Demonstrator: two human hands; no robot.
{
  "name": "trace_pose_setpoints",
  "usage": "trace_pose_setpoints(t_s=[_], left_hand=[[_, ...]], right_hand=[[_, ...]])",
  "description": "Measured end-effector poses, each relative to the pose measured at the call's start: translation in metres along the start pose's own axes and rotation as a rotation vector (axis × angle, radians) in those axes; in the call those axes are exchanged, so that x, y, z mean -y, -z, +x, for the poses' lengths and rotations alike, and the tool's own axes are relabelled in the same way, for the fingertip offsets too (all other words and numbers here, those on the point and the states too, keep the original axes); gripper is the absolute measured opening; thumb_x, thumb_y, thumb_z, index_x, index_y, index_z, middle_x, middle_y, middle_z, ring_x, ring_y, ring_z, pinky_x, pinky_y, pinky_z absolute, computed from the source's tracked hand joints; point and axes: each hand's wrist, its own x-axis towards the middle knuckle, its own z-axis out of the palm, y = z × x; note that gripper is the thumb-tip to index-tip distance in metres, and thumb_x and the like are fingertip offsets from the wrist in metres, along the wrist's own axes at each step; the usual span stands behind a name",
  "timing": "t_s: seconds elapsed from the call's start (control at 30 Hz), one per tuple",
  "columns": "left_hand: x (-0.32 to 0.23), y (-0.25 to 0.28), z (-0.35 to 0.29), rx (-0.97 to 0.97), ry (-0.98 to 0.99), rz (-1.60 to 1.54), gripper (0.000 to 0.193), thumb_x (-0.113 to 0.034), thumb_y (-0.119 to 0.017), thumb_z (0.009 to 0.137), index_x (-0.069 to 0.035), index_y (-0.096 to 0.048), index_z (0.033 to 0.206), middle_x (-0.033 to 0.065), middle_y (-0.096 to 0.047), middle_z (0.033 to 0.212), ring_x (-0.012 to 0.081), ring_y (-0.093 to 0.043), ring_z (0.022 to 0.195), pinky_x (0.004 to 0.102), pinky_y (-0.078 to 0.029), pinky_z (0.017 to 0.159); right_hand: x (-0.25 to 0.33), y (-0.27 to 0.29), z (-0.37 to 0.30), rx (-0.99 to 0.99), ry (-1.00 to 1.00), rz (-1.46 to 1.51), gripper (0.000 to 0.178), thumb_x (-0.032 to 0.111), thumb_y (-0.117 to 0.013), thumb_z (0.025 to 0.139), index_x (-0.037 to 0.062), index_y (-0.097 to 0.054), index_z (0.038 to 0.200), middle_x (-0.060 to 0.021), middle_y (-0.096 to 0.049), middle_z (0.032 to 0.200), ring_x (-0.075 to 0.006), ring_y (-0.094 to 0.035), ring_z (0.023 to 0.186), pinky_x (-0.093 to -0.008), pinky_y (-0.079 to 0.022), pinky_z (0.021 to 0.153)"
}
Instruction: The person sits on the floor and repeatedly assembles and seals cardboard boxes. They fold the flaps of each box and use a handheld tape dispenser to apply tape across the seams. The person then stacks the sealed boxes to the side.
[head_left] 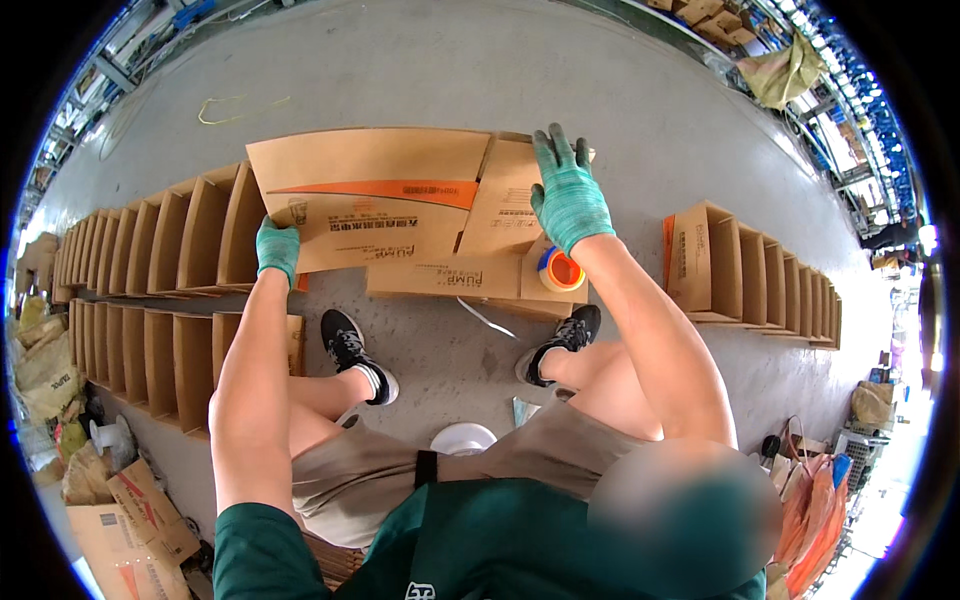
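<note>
A folded-flat cardboard carton (370,215) with an orange stripe is held up in front of me, tilted, above the floor. My left hand (278,250), in a green glove, is closed around its lower left edge. At the carton's right end, my right hand (572,195), also gloved, lies against the cardboard with fingers stretched out and slightly spread. Just below the right wrist, a roll of tape (562,270) with orange, blue and white on it rests on more flat cartons (450,278). The held carton partly covers that stack.
Rows of opened cartons stand on the left, one long row (150,240) behind another (140,355). A further row (750,270) is at the right. Between my feet is a white round object (463,438). Orange sacks (820,520) lie at lower right.
</note>
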Motion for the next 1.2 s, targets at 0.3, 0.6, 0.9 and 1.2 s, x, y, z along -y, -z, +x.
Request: trace_pose_setpoints(t_s=[0.3, 0.6, 0.9, 1.2], left_hand=[[-0.010, -0.012, -0.012, 0.135, -0.012, -0.167, 0.048, 0.006, -0.057, 0.085, -0.004, -0.051, 0.131, 0.0097, -0.064, 0.121, 0.0193, -0.061, 0.108, 0.0312, -0.047, 0.096], [-0.034, -0.026, -0.035, 0.568, -0.020, -0.103, 0.081, 0.002, -0.072, 0.083, -0.010, -0.027, 0.150, 0.0083, -0.055, 0.132, 0.0196, -0.052, 0.121, 0.0298, -0.042, 0.105], [-0.123, -0.025, -0.057, 0.725, -0.487, -0.035, 0.068, -0.019, -0.076, 0.086, -0.012, -0.046, 0.147, 0.0080, -0.031, 0.159, 0.0203, -0.032, 0.143, 0.0357, -0.031, 0.117], [-0.116, -0.061, -0.057, 0.489, -0.200, -0.123, 0.058, -0.033, -0.083, 0.081, -0.002, -0.058, 0.122, 0.0135, -0.048, 0.135, 0.0202, -0.054, 0.112, 0.0362, -0.049, 0.097]], right_hand=[[-0.016, 0.016, 0.002, -0.230, 0.315, 0.514, 0.024, -0.008, -0.056, 0.077, 0.0029, -0.061, 0.097, -0.0183, -0.046, 0.147, -0.0398, -0.040, 0.138, -0.0423, -0.043, 0.110], [-0.011, -0.034, 0.014, -0.004, 0.469, 0.252, 0.049, 0.012, -0.061, 0.088, 0.0166, -0.055, 0.137, -0.0114, -0.038, 0.154, -0.0337, -0.035, 0.143, -0.0434, -0.031, 0.120], [-0.030, -0.056, 0.014, 0.055, -0.059, 0.828, 0.022, 0.015, -0.060, 0.091, 0.0094, -0.072, 0.109, -0.0085, -0.069, 0.116, -0.0255, -0.062, 0.113, -0.0354, -0.045, 0.101], [-0.062, -0.027, 0.041, -0.011, -0.658, 1.500, 0.058, 0.037, -0.066, 0.092, 0.0202, -0.042, 0.142, -0.0042, -0.056, 0.132, -0.0186, -0.056, 0.115, -0.0416, -0.050, 0.090]])
